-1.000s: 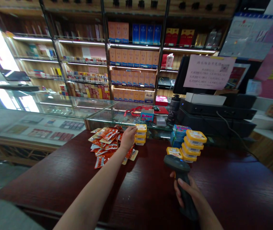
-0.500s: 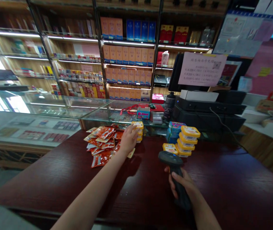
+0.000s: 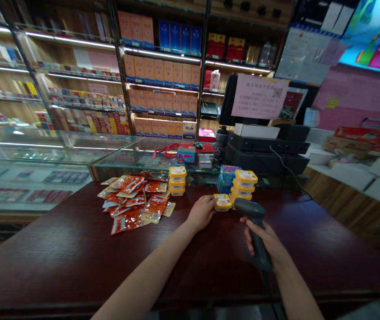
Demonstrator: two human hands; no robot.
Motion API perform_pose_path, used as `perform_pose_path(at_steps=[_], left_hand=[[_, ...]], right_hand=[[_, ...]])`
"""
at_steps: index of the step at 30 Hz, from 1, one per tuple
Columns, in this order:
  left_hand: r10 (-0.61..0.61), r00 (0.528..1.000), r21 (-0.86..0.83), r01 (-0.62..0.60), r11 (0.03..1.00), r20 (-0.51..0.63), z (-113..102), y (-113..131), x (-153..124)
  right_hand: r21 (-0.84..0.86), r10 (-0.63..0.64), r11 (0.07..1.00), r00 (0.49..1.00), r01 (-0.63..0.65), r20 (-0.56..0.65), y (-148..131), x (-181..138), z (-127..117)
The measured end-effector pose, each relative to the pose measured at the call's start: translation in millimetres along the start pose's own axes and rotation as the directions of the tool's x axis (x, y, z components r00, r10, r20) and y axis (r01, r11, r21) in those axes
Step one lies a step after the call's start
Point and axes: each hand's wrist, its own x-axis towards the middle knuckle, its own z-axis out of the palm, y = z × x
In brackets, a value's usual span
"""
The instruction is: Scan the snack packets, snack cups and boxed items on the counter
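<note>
Left hand [image 3: 202,212]: fingers bent and close together, tips at the left edge of a single yellow tub [image 3: 222,202]. Thumb hidden from me; cannot tell whether the tub is gripped or merely touched. The tub sits flat on the dark counter [image 3: 76,262], just left of the right-hand tub stack [image 3: 245,180].

Right hand [image 3: 265,242]: fingers wrapped round the handle of a scanner [image 3: 251,208], its head blocking the lower part of that stack; tub count there uncertain. Scanner cable drops out of view at the near side. Lid print too small to read. Blue boxes [image 3: 228,180] partly covered by the same stack.

Edges: both forearms cross the counter's near edge. Bare wood lies between left hand and packet pile [image 3: 131,195], and broadly right of the scanner. Left-hand tub stack [image 3: 177,182] stands near the glass case [image 3: 123,158].
</note>
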Motion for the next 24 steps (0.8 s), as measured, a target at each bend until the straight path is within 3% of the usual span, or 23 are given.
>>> perform_pose_path(at_steps=[4,8,13,17,20,24], left_hand=[[-0.009,0.998,0.099,0.003,0.995,0.061,15,5,11],[-0.104,0.988,0.159,0.086,0.984,0.110,21,4,12],[-0.312,0.950,0.132,0.307,0.942,0.020,12,-6,5],[-0.463,0.884,0.059,0.466,0.883,-0.066,6,-15,0],[-0.519,0.849,-0.014,0.520,0.854,-0.101,7,-19,-1],[-0.524,0.842,-0.092,0.516,0.852,-0.129,10,-22,-1]], right_hand=[[-0.017,0.047,0.999,0.998,-0.048,-0.044,3,-17,-7],[-0.030,0.050,0.998,0.994,-0.053,-0.094,4,-29,-7],[-0.251,-0.063,0.968,0.990,0.031,-0.123,1,-32,-1],[-0.342,-0.047,0.940,0.992,0.003,-0.119,3,-27,16],[-0.404,-0.035,0.915,0.994,-0.009,-0.100,6,-20,28],[-0.469,-0.050,0.883,0.995,0.002,-0.091,9,-9,36]])
